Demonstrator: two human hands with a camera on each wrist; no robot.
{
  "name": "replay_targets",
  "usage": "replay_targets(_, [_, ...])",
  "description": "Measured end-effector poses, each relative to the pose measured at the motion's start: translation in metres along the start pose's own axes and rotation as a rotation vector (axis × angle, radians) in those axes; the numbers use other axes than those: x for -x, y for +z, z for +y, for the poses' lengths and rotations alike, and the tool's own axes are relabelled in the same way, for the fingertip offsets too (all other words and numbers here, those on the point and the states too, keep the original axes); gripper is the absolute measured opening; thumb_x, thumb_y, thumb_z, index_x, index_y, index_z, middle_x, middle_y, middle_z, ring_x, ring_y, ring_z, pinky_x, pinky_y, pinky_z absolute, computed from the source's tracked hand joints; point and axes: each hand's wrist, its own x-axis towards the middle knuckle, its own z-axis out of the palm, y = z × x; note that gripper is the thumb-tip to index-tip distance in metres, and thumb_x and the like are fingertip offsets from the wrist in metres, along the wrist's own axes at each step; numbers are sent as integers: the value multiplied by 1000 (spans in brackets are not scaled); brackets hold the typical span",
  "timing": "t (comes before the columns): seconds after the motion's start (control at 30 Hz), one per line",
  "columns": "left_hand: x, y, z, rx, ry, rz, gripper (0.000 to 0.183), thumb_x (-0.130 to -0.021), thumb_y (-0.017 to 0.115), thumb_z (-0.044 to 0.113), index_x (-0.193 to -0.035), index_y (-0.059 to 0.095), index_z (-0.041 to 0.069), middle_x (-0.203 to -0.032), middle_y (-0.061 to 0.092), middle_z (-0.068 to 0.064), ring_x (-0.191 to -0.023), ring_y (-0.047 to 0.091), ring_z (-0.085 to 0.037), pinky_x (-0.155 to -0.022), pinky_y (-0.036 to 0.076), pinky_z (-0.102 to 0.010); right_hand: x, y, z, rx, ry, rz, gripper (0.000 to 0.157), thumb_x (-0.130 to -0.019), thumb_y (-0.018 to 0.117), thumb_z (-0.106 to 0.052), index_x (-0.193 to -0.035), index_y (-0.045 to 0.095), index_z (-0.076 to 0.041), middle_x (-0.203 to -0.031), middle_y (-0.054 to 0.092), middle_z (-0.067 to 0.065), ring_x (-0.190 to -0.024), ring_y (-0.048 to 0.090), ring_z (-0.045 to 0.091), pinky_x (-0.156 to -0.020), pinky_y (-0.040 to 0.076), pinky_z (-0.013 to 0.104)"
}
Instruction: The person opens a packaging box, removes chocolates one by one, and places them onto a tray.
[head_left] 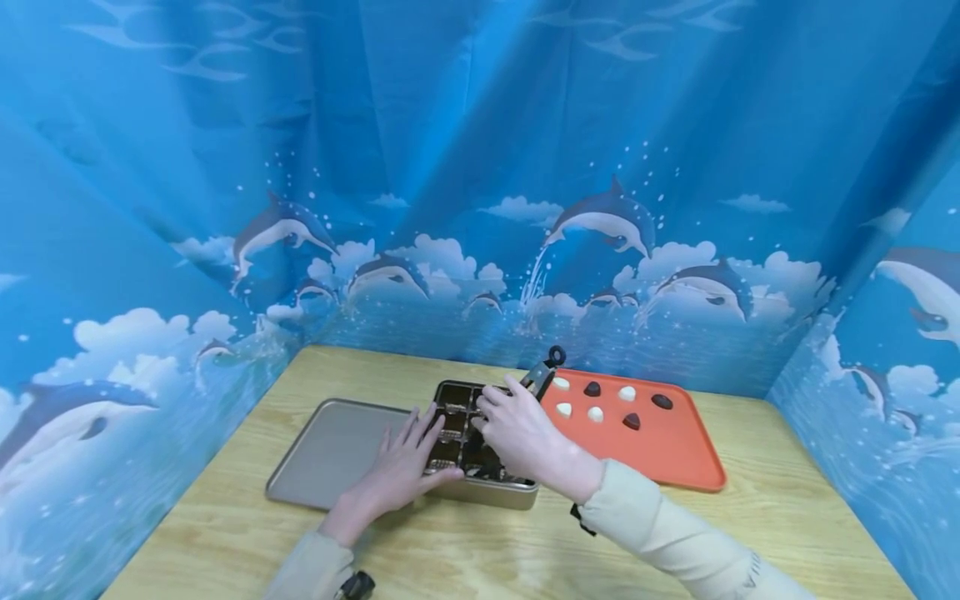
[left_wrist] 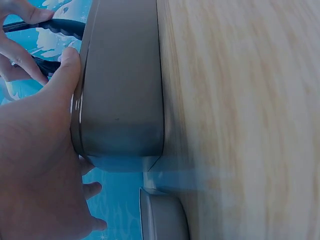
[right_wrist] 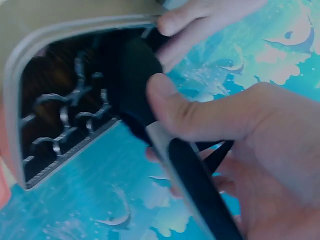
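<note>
A rectangular metal tin (head_left: 487,494) stands in the middle of the table, fitted with a dark brown compartment insert (right_wrist: 55,85). My left hand (head_left: 405,462) rests on its left side with straight, spread fingers, the thumb lying along the front rim. In my right hand (head_left: 521,429) is a pair of black-and-silver tongs (right_wrist: 187,175), gripped between thumb and fingers. Their black tips reach down into the right-hand compartments, and a looped handle end (head_left: 557,357) sticks up behind the hand. What lies between the tips is hidden.
At the right lies a red tray (head_left: 675,454) bearing several white pieces (head_left: 596,414) and dark chocolate-like pieces (head_left: 632,422). A flat grey tray or lid (head_left: 330,454) lies left of the tin, partly under the left hand. A blue dolphin-print curtain (head_left: 465,208) surrounds the wooden table (head_left: 465,550).
</note>
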Motion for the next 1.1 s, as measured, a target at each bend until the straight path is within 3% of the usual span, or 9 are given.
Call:
replay_targets(0.27, [2, -1, 3, -10, 13, -3, 96, -93, 56, 67, -160, 26, 6, -169, 3, -10, -154, 6, -43, -118, 6, -73, -14, -7, -7, 8, 18, -12, 21, -77, 84, -44, -95, 80, -32, -117, 71, -11, -112, 56, 12, -102, 43, 38])
replay_targets(0.43, [1, -1, 4, -11, 21, 2, 96, -92, 55, 68, -159, 27, 5, -169, 5, -11, -154, 7, -43, -117, 8, -73, -19, -2, -13, 10, 17, -25, 23, -74, 85, -46, -92, 79, -34, -109, 72, -11, -107, 55, 12, -97, 41, 36])
replay_targets(0.67, [-1, -1, 2, -12, 18, 8, 97, -92, 55, 68, -160, 26, 5, -169, 4, -11, -154, 5, -43, -118, 6, -73, -6, 6, -12, 15, 17, 83, 13, -81, 81, -41, -88, 79, -30, -111, 72, -7, -106, 55, 16, -98, 43, 42])
replay_targets(0.87, [0, -1, -1, -9, 11, 5, 97, -92, 55, 68, -160, 25, 5, -169, 2, -10, -154, 3, -42, -118, 4, -72, 7, 15, -7, 6, 34, 155, 18, -88, 77, -35, -105, 79, -29, -111, 71, -5, -104, 55, 18, -91, 45, 42])
replay_targets(1.1, [1, 0, -2, -15, 19, -8, 97, -93, 52, 70, -160, 24, 6, -169, 1, -10, -154, 4, -43, -118, 5, -71, 25, 21, 3, -20, 67, 187, 49, -79, 84, -49, -123, 73, -31, -114, 69, -3, -111, 56, 22, -90, 45, 46])
